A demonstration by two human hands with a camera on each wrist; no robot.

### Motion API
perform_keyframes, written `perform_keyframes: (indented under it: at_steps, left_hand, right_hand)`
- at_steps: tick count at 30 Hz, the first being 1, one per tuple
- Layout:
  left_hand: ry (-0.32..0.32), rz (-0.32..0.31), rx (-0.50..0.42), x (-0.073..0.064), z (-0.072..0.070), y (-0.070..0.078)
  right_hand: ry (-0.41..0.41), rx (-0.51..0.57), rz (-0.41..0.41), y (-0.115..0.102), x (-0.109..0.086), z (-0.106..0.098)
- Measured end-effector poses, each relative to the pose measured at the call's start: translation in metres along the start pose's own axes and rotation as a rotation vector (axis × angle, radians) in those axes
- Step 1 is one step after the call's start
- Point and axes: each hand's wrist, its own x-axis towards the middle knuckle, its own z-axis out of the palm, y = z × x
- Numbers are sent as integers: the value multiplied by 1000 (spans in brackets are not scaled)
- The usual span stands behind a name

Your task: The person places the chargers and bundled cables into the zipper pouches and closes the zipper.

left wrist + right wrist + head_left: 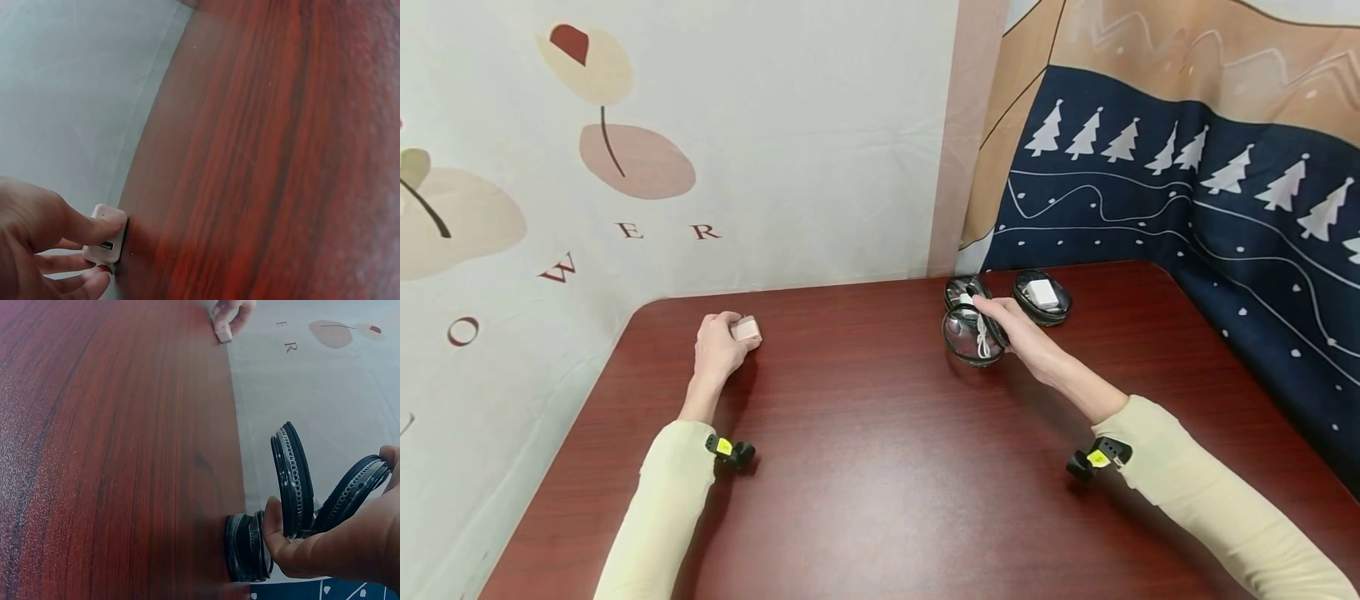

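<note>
My left hand point(718, 346) pinches a small white USB charger point(746, 329) between thumb and fingers at the table's far left. Its USB slot shows in the left wrist view, where the charger point(105, 234) is right at the table edge. At the back right, my right hand point(1011, 325) grips a round, clear zip pouch point(962, 337) with black edging. A white cable point(983, 335) shows in it. In the right wrist view the pouch point(294, 481) stands spread in a V, thumb and fingers at its sides.
Another round black-edged pouch point(1051, 316), with a white block point(1041, 293) in it, lies to the right of my right hand. The dark red wooden table point(865, 433) ends against a pale printed curtain point(820, 167), with a navy tree-patterned one point(1120, 200) at the right.
</note>
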Motion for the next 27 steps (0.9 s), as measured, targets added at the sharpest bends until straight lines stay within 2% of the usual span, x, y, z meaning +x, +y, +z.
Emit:
perform_keyframes:
  at_steps: [7, 13, 21, 27]
  left_hand:
    - [-1, 6, -13, -5, -1, 1]
    - [15, 45, -25, -11, 1, 14]
    - [80, 142, -71, -19, 2, 36]
    - [83, 238, -102, -27, 6, 57]
  right_hand:
    - [4, -8, 2, -3, 2, 3]
    - [1, -7, 9, -9, 3, 8]
    - [-13, 25, 2, -14, 8, 16]
    - [-31, 38, -6, -16, 10, 22]
